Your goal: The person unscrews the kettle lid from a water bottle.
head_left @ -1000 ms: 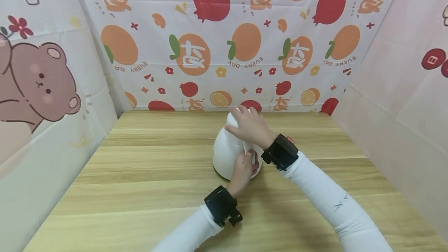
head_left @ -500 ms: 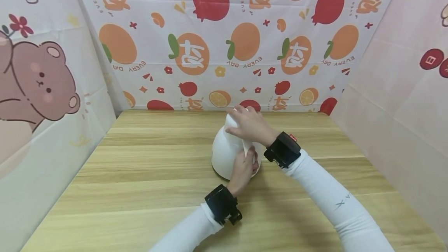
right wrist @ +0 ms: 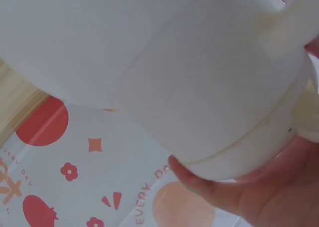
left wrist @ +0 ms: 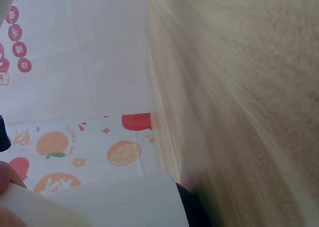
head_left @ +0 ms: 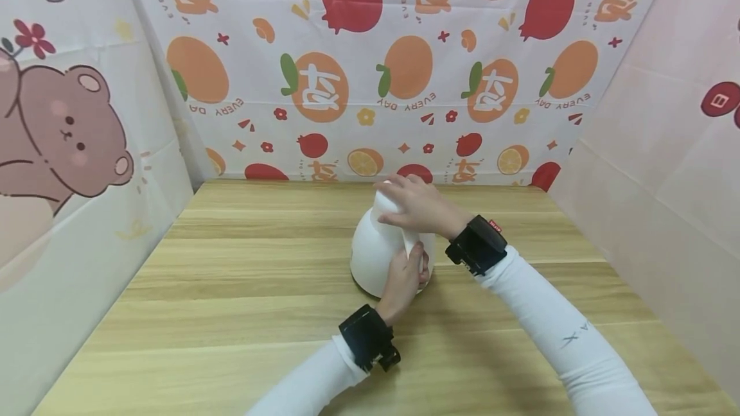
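Observation:
A white vacuum jug [head_left: 370, 255] with a dark base rim stands upright on the wooden table. My left hand [head_left: 400, 284] grips its handle [head_left: 411, 242], thumb on top and fingers wrapped round behind. Over the top lies my right hand [head_left: 424, 207], holding the jug's lid with thumb and fingers on either side. The right wrist view has the lid [right wrist: 239, 159] up close, seated on the jug's neck with a thin seam between them. In the left wrist view only part of the jug's body [left wrist: 134, 202] shows. The right hand covers most of the lid in the head view.
Wooden tabletop [head_left: 231, 287] surrounds the jug. A fruit-print cloth [head_left: 358, 69] hangs along the far edge, and pale printed cloths stand at the left [head_left: 87, 223] and right [head_left: 647, 165]. Black camera bands sit on both wrists.
My right hand has turned slightly over the lid, its wrist shifting a little to the right. The left hand keeps its grip on the handle, and the jug stays in place.

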Demonstrator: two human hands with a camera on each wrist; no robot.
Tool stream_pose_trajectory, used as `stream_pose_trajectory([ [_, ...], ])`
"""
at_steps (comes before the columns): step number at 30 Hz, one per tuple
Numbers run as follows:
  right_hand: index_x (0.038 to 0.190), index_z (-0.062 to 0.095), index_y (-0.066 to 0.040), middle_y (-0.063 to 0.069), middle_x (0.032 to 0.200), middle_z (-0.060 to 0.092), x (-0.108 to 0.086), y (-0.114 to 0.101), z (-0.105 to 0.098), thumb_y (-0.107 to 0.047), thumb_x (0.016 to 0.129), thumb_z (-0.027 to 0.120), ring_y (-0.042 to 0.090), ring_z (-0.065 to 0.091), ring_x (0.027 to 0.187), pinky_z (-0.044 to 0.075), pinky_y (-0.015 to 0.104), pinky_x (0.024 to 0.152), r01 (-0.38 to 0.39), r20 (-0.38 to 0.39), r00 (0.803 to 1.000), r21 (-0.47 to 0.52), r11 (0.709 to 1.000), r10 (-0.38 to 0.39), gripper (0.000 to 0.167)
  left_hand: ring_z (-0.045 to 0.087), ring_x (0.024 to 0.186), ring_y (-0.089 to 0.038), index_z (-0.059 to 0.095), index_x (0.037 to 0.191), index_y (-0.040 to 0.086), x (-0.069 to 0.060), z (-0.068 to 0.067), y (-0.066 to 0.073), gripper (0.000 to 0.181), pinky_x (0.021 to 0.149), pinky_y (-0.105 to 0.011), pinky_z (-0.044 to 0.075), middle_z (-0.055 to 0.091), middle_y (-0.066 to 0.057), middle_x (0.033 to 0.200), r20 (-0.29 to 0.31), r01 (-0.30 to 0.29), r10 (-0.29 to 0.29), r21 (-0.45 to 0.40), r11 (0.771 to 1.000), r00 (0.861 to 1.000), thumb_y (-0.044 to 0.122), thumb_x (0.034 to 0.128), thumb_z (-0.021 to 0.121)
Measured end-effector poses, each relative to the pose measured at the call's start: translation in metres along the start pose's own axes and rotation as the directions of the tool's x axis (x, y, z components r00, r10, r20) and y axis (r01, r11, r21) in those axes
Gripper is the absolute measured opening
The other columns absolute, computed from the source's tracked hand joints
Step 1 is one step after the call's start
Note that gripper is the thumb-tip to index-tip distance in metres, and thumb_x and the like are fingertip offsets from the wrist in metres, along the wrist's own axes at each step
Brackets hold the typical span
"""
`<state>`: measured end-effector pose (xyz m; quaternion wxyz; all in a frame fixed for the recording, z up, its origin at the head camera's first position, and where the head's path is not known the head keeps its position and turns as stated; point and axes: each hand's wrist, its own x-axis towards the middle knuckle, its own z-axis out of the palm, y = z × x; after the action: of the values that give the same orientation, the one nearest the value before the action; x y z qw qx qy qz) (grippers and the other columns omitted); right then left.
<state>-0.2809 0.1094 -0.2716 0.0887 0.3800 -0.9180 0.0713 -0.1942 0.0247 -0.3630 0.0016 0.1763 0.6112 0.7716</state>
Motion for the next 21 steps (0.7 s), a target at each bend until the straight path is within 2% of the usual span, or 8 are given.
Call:
stream_pose_trajectory([
  [6,0.133,0.048,-0.014,0.012,0.139,0.038,-0.002,0.007,-0.001,-0.041,0.085,0.064,0.036,0.035,0.123,0.029,0.055,0.096,0.044,0.0,0.999,0.047,0.998,-0.044,0.057,0.032,0.044,-0.007,0.04,0.067,0.002,0.001,0.0,0.0,0.038,0.043,-0.02,0.028,0.035,-0.002,0.051,0.015,-0.007,0.007,0.018,1.0,1.0,0.013,0.102,0.03],
  [10,0.132,0.05,-0.012,0.013,0.139,0.039,-0.002,0.012,0.0,-0.038,0.085,0.065,0.034,0.035,0.123,0.031,0.052,0.096,0.099,-0.014,0.995,0.066,0.993,-0.098,0.056,0.032,0.044,-0.007,0.04,0.067,0.002,0.0,0.0,0.0,0.038,0.043,-0.02,0.028,0.035,-0.002,0.051,0.017,-0.002,0.001,0.032,0.999,1.0,0.014,0.102,0.03],
  [16,0.128,0.054,-0.009,0.013,0.136,0.042,-0.003,0.021,-0.001,-0.031,0.081,0.071,0.031,0.039,0.122,0.035,0.049,0.095,0.211,-0.06,0.977,0.126,0.969,-0.205,0.055,0.032,0.044,-0.006,0.04,0.068,0.005,0.0,0.0,0.001,0.037,0.043,-0.019,0.027,0.036,-0.001,0.052,0.015,0.019,-0.019,0.002,1.0,1.0,0.014,0.102,0.031],
  [21,0.127,0.055,-0.011,0.011,0.136,0.043,-0.003,0.025,-0.001,-0.031,0.079,0.073,0.029,0.038,0.123,0.033,0.05,0.095,0.252,-0.072,0.967,0.164,0.954,-0.243,0.055,0.031,0.042,-0.006,0.04,0.066,0.003,-0.001,0.001,0.002,0.038,0.041,-0.018,0.026,0.036,-0.002,0.051,0.009,-0.006,0.006,-0.01,1.0,1.0,0.012,0.1017,0.03],
])
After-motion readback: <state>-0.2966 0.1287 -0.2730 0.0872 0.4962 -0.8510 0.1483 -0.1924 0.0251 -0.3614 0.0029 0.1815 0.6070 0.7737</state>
